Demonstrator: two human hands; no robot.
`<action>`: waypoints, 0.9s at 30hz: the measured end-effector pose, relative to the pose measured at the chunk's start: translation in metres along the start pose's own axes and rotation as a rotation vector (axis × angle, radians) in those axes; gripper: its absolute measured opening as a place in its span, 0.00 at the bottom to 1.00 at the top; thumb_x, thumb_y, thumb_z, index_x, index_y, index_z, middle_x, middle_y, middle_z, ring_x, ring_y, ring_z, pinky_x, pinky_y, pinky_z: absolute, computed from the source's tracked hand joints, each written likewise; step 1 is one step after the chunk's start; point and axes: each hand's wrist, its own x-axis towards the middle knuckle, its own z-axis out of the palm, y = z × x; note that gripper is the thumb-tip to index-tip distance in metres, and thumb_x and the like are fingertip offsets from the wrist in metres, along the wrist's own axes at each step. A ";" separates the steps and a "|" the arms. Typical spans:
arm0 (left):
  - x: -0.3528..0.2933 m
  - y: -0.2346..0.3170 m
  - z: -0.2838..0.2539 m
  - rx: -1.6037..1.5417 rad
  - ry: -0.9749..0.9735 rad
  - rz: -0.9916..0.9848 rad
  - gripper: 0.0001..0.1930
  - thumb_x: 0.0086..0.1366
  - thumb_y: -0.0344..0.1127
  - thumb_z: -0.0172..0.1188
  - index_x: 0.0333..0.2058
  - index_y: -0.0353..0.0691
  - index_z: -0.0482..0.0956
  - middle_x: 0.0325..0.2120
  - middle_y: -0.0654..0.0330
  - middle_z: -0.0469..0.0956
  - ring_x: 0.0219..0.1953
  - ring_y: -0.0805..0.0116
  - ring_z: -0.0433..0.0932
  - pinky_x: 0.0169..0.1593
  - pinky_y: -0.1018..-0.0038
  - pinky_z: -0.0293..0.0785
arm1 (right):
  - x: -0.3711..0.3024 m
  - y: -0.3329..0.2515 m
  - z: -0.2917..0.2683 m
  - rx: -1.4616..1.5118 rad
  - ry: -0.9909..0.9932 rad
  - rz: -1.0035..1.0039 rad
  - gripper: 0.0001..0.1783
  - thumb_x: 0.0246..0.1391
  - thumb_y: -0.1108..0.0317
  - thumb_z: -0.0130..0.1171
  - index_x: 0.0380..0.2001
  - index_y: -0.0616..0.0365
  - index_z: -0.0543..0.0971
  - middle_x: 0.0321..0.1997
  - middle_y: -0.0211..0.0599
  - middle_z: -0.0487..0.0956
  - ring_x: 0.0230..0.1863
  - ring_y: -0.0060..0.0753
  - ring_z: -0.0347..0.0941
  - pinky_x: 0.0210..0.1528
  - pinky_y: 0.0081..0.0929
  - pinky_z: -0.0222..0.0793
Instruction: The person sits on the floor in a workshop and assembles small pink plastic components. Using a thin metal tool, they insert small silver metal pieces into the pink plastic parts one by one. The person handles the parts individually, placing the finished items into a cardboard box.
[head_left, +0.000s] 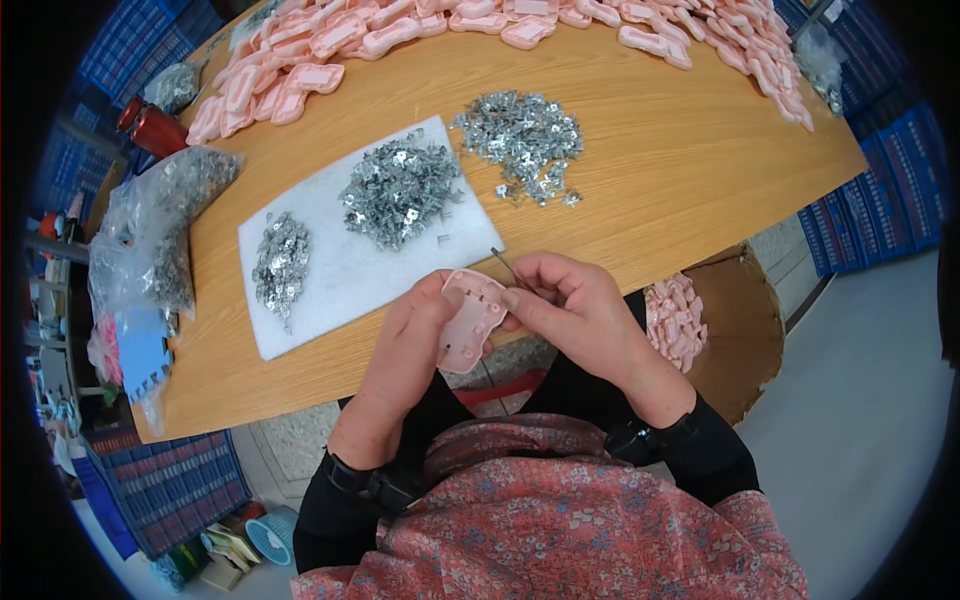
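A pink plastic shell (468, 338) with small posts on its inner face is gripped by my left hand (415, 322), just in front of the table edge. My right hand (572, 305) pinches a thin dark metal tool (510, 265), perhaps tweezers, and its thumb touches the shell's right rim. Small dark metal bits show near the shell's top. Beyond my hands lies a white foam sheet (330, 310), bearing a large heap of small metal contact pieces (402, 190) and a smaller metal heap (283, 262) to its left.
Another heap of metal pieces (520, 140) sits on the wooden table (650, 170). Many pink shells (340, 35) line the far edge. Bags of metal parts (165, 230) and a red flask (157, 130) stand at left. A cardboard box (740, 330) of pink parts is at my right.
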 end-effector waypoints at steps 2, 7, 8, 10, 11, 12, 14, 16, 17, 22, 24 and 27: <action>0.000 0.003 -0.001 -0.026 -0.003 -0.022 0.14 0.70 0.38 0.44 0.44 0.35 0.74 0.31 0.58 0.81 0.24 0.73 0.78 0.26 0.76 0.77 | 0.001 0.001 0.001 0.049 -0.002 -0.006 0.10 0.62 0.72 0.57 0.43 0.67 0.75 0.37 0.28 0.78 0.37 0.16 0.76 0.40 0.16 0.74; 0.002 -0.006 0.001 0.077 0.023 0.049 0.15 0.71 0.39 0.43 0.43 0.35 0.74 0.29 0.58 0.81 0.22 0.73 0.78 0.25 0.75 0.78 | 0.003 0.008 0.005 0.128 0.027 -0.047 0.08 0.62 0.72 0.57 0.41 0.67 0.75 0.36 0.27 0.78 0.37 0.14 0.76 0.39 0.16 0.74; 0.001 -0.007 0.001 0.088 0.023 0.066 0.15 0.71 0.40 0.43 0.43 0.35 0.74 0.29 0.58 0.81 0.22 0.73 0.78 0.25 0.75 0.77 | 0.003 0.009 0.005 0.131 0.028 -0.050 0.08 0.62 0.73 0.57 0.41 0.67 0.75 0.36 0.27 0.78 0.37 0.15 0.76 0.39 0.16 0.74; 0.001 -0.007 0.002 0.110 0.019 0.101 0.15 0.72 0.41 0.43 0.42 0.35 0.75 0.28 0.58 0.81 0.22 0.73 0.78 0.24 0.75 0.77 | 0.001 0.007 0.005 0.123 0.017 -0.050 0.08 0.62 0.73 0.57 0.40 0.67 0.74 0.36 0.27 0.78 0.37 0.15 0.76 0.39 0.16 0.74; 0.001 -0.007 0.002 0.111 0.019 0.091 0.17 0.73 0.43 0.42 0.42 0.35 0.75 0.29 0.58 0.81 0.22 0.72 0.78 0.24 0.75 0.77 | 0.001 0.006 0.005 0.119 0.013 -0.051 0.08 0.61 0.73 0.57 0.40 0.67 0.74 0.36 0.27 0.78 0.37 0.15 0.76 0.39 0.16 0.74; 0.002 -0.007 0.003 0.112 0.018 0.082 0.19 0.74 0.45 0.41 0.42 0.36 0.75 0.29 0.58 0.81 0.22 0.72 0.78 0.24 0.74 0.77 | 0.000 0.006 0.006 0.134 0.019 -0.052 0.08 0.62 0.73 0.57 0.40 0.66 0.74 0.36 0.27 0.78 0.36 0.14 0.76 0.39 0.15 0.74; 0.002 -0.005 0.002 0.102 0.004 0.051 0.24 0.75 0.50 0.37 0.43 0.36 0.75 0.29 0.57 0.81 0.22 0.70 0.79 0.24 0.73 0.77 | -0.002 0.003 0.006 0.161 0.031 -0.062 0.07 0.63 0.72 0.57 0.40 0.65 0.75 0.36 0.26 0.78 0.35 0.14 0.76 0.38 0.14 0.73; 0.002 -0.004 -0.003 0.079 -0.024 0.000 0.30 0.75 0.57 0.33 0.45 0.35 0.75 0.31 0.55 0.81 0.24 0.68 0.80 0.23 0.72 0.77 | -0.002 0.006 0.002 0.132 0.041 -0.044 0.08 0.62 0.72 0.57 0.40 0.66 0.74 0.35 0.28 0.78 0.36 0.16 0.77 0.38 0.16 0.74; 0.002 -0.003 0.000 0.027 -0.023 0.005 0.33 0.74 0.59 0.30 0.47 0.35 0.75 0.31 0.55 0.81 0.25 0.67 0.80 0.25 0.72 0.78 | -0.002 0.007 0.000 0.117 0.047 -0.035 0.08 0.62 0.73 0.58 0.40 0.67 0.74 0.35 0.29 0.78 0.37 0.16 0.78 0.39 0.17 0.75; 0.007 -0.012 -0.004 0.000 -0.004 0.043 0.40 0.72 0.66 0.24 0.55 0.34 0.72 0.33 0.53 0.81 0.32 0.66 0.82 0.32 0.73 0.80 | -0.016 0.002 -0.019 0.099 0.105 -0.035 0.08 0.61 0.73 0.58 0.40 0.67 0.75 0.35 0.31 0.79 0.36 0.19 0.79 0.39 0.18 0.75; 0.005 -0.005 -0.005 0.031 -0.004 0.010 0.40 0.73 0.65 0.25 0.55 0.32 0.71 0.32 0.53 0.80 0.32 0.65 0.81 0.36 0.72 0.79 | -0.024 -0.001 -0.033 0.094 0.142 -0.019 0.07 0.61 0.73 0.58 0.39 0.66 0.75 0.35 0.32 0.80 0.35 0.19 0.79 0.39 0.18 0.75; 0.001 -0.006 -0.007 0.074 0.014 0.001 0.40 0.73 0.65 0.26 0.56 0.31 0.70 0.31 0.52 0.79 0.31 0.64 0.80 0.37 0.71 0.79 | -0.045 -0.008 -0.050 0.128 0.220 -0.003 0.07 0.61 0.72 0.58 0.39 0.65 0.77 0.33 0.33 0.81 0.29 0.16 0.76 0.33 0.14 0.72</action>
